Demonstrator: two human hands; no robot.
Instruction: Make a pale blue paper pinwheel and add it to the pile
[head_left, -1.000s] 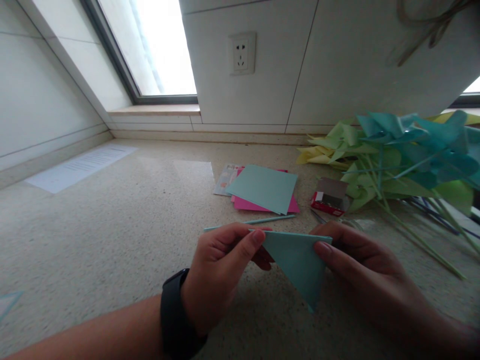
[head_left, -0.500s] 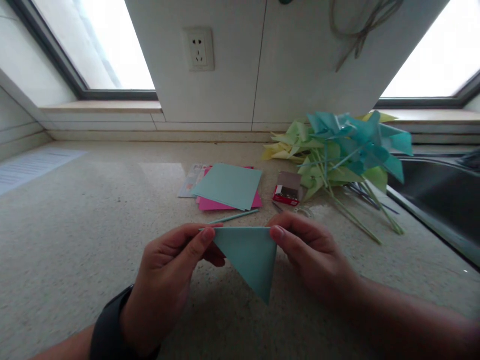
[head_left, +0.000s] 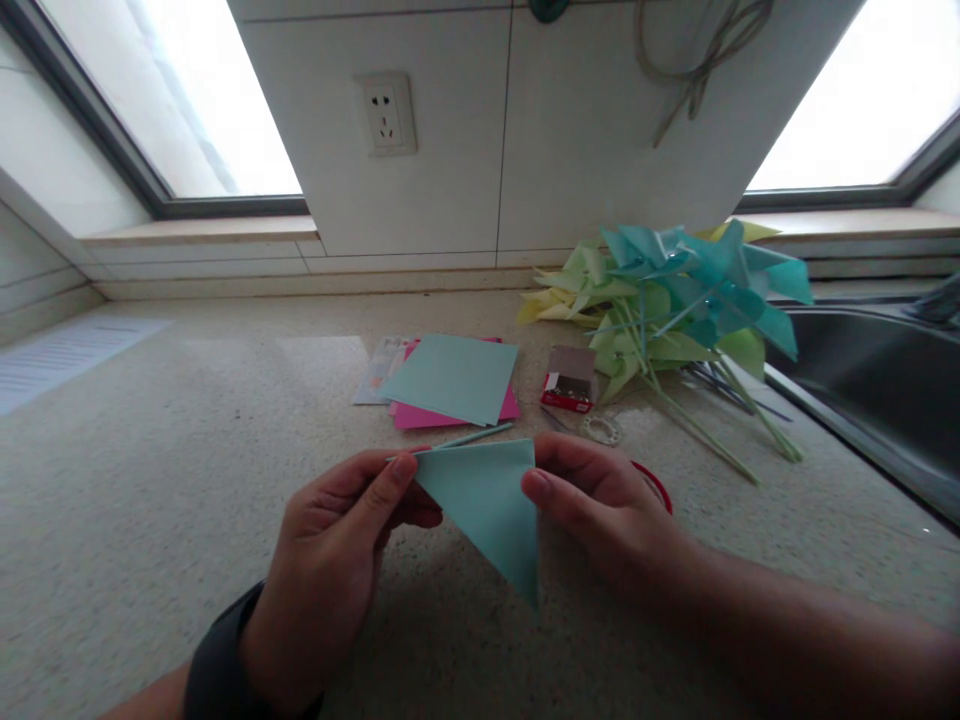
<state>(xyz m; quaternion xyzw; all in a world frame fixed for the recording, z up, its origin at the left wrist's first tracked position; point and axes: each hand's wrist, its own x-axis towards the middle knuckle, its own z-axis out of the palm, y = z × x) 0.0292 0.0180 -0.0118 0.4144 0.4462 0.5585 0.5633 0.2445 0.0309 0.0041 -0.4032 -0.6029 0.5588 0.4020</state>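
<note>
A light blue paper folded into a triangle (head_left: pixel 487 505) hangs point-down just above the speckled counter (head_left: pixel 187 470). My left hand (head_left: pixel 337 555), with a black watch at the wrist, pinches its left corner. My right hand (head_left: pixel 600 500) pinches its right corner. A thin blue stick (head_left: pixel 469 438) lies on the counter just behind the paper.
A stack of blue and pink paper sheets (head_left: pixel 450 380) lies behind the hands. To its right are a small red box (head_left: pixel 568 378), a clear tape roll (head_left: pixel 601 430), and a heap of blue, green and yellow paper pinwheels (head_left: pixel 675 295). A sink (head_left: pixel 885 385) is at right, a printed sheet (head_left: pixel 60 355) at far left.
The view has swung from left toward the sink. Both hands have kept their pinch on the triangle, whose right corner now sits a little lower, with the hands closer together.
</note>
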